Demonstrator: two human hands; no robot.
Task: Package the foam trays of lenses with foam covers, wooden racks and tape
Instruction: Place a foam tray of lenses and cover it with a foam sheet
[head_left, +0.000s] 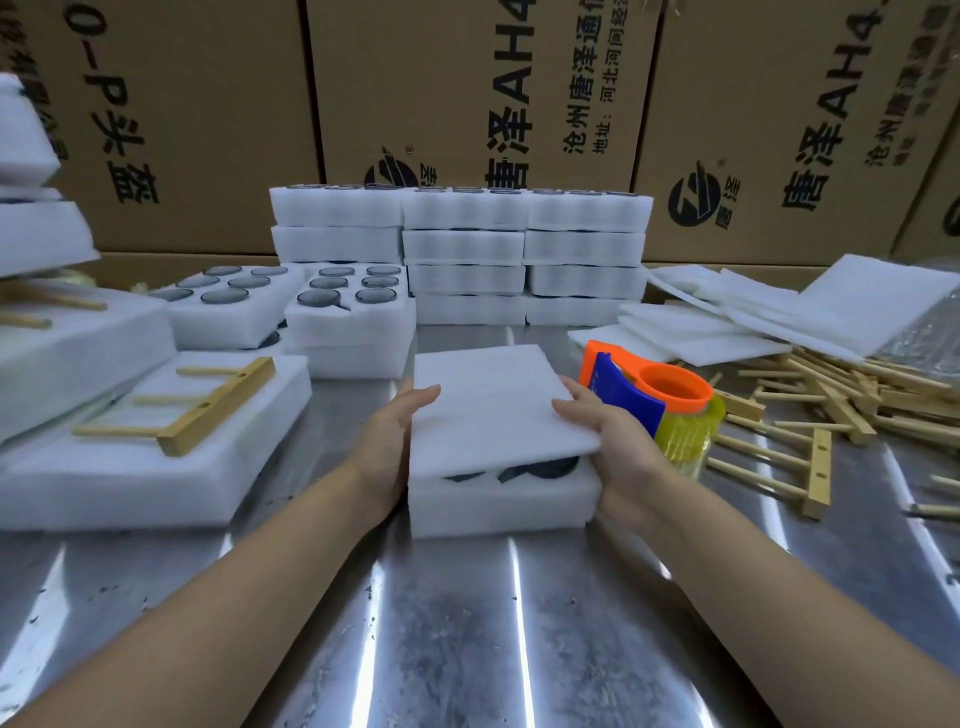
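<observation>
A white foam tray (501, 501) of dark lenses sits on the metal table (467, 623) in front of me. A thin white foam cover (493, 405) lies on top of it, its near edge raised so dark lenses (519, 470) show in the gap. My left hand (395, 441) grips the left side of tray and cover, thumb on top. My right hand (608, 441) grips the right side, thumb on the cover. An orange and blue tape dispenser (649, 400) with yellowish tape stands just right of my right hand.
Stacked foam trays (462, 249) stand at the back, open lens trays (343, 301) left of centre. A wooden rack (208, 405) lies on foam at the left. Loose wooden racks (821, 410) and foam covers (753, 317) pile at the right. Cardboard boxes (467, 93) wall the rear.
</observation>
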